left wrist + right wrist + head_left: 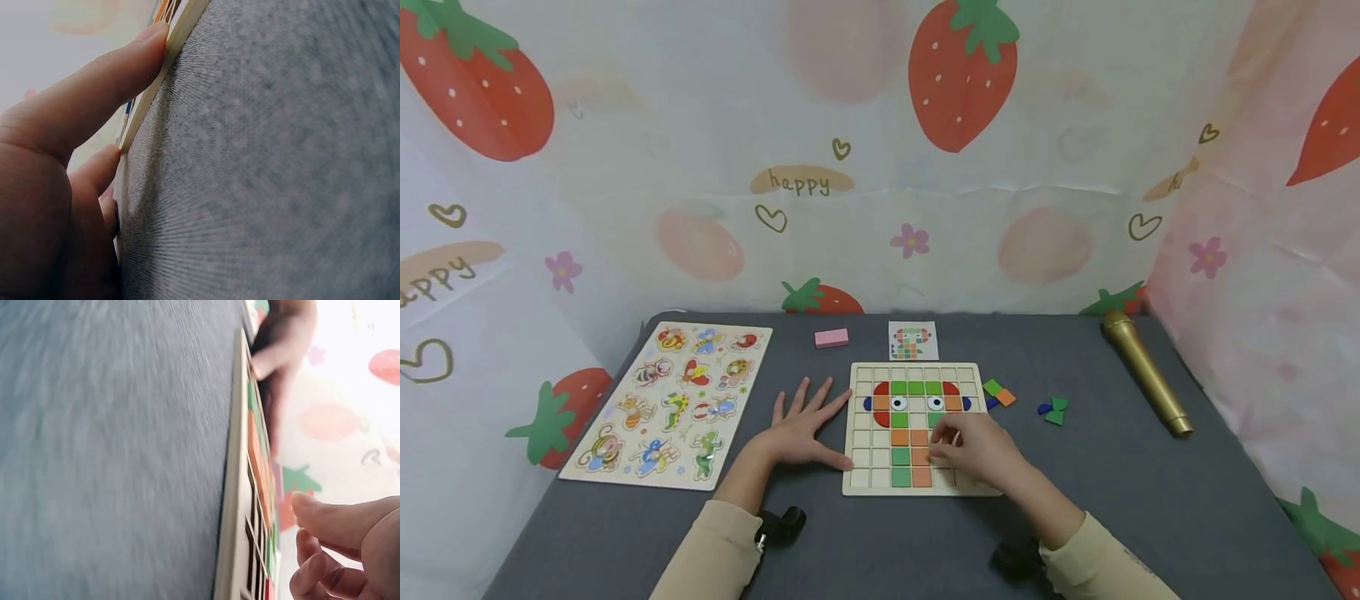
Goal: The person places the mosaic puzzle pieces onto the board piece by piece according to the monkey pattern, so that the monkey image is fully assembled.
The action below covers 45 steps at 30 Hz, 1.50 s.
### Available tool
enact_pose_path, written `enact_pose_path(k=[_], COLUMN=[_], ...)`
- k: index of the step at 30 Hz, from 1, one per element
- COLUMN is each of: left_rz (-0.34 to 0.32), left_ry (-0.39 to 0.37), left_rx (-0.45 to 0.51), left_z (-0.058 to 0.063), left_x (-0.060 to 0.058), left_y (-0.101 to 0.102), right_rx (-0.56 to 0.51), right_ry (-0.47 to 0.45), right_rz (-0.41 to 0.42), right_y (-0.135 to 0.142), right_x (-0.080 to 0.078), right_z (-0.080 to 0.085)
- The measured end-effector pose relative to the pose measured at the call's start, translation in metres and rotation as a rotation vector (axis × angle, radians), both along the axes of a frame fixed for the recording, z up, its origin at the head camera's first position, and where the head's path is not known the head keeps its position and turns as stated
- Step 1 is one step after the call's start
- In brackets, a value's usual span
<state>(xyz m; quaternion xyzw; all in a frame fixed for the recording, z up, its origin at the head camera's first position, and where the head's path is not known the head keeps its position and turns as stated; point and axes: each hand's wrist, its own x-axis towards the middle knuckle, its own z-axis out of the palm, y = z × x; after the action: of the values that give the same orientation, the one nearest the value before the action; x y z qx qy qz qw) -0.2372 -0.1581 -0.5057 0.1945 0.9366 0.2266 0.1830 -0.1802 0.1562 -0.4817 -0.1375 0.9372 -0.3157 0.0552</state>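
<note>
A pale wooden grid board (867,458) lies mid-table, bearing coloured tiles in a face-like pattern: red curved pieces, round eye tiles (898,403), green and orange squares (920,437). My left hand (801,429) rests beside its left edge, fingers spread; in the left wrist view the thumb (140,56) touches the rim. Above the lower right part of the grid is my right hand (973,446), fingers curled, tips close by the orange column. Its thumb and fingers (337,525) show nothing between them in the right wrist view. The hand covers several cells.
A pattern card (913,340) and a pink block (831,338) lie behind the board. Loose green and orange tiles (1004,397) sit at its right, small green triangles (1058,404) farther out. A golden tube (1148,379) lies far right, an insect picture board (628,473) left.
</note>
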Motion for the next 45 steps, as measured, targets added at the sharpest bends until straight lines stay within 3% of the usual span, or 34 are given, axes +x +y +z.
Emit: enact_pose_path(k=[7,26,36,45], left_rz=[0.0,0.005,0.001,0.0], left_ry=[0.005,0.002,0.006,0.004], left_rx=[-0.008,-0.013,-0.014,-0.011], left_z=[-0.003,-0.002,-0.002,-0.001], left_x=[0.0,0.001,0.0,-0.001], left_y=[-0.001,0.0,0.0,0.0], right_rx=[0.0,-0.038,0.01,-0.001], right_ry=[-0.023,-0.049,-0.143,-0.129], right_rz=[-0.079,-0.17,-0.001,0.014], right_y=[0.021,0.078,0.098,0.101], right_x=[-0.004,-0.008,0.0,0.001], right_z=[0.004,0.007,0.001,-0.001])
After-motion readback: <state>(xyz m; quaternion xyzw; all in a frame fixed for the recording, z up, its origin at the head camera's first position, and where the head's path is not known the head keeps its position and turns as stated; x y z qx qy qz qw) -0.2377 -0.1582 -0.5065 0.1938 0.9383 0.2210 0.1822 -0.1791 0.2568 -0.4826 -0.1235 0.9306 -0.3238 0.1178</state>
